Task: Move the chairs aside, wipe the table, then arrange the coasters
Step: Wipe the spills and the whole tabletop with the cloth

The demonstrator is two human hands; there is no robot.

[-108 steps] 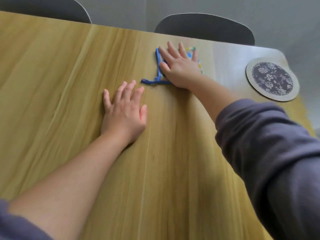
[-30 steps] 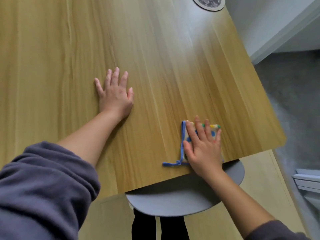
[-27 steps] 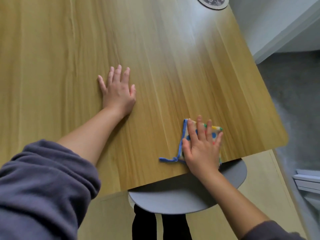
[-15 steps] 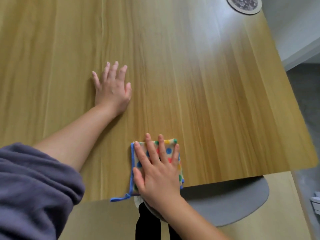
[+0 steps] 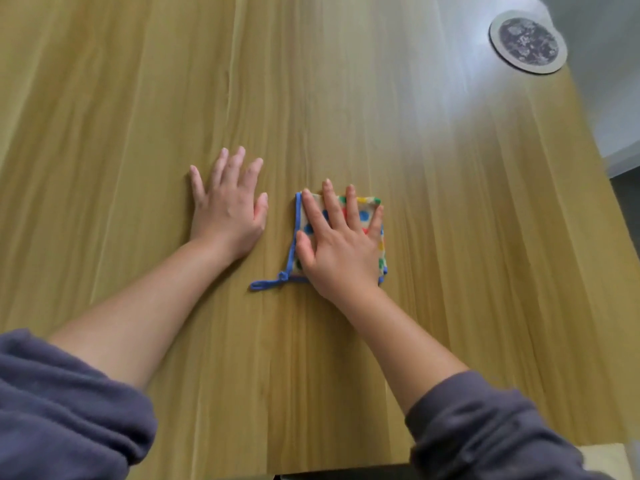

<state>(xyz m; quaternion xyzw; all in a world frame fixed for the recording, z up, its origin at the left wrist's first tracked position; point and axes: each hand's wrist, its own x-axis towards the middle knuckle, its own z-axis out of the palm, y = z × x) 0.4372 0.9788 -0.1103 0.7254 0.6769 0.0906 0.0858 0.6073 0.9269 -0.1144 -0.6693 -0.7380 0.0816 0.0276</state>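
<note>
Two hands flat on the desk (image 5: 450, 237), wiping step underway.
Right hand (image 5: 341, 247) presses a folded spotted cloth (image 5: 363, 216) at frame centre, grip spread flat. Left hand (image 5: 228, 213) braces just beside it, grip spread, holding nothing. Cloth looks soft, light, prone to bunching: drive by palm, or pinch blue loop (image 5: 266, 284). Coaster (image 5: 528, 41) lies upper right, probably thin and stiff: lift by edge.

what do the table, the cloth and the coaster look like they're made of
Table: wood or wood-look laminate, smooth with a slight sheen; long grain lines and a pale glare.
Cloth: soft fabric, cream with coloured dots, blue edging and loop.
Coaster: perhaps cork or board, pale rim round a dark floral face; too blurred to tell.
</note>
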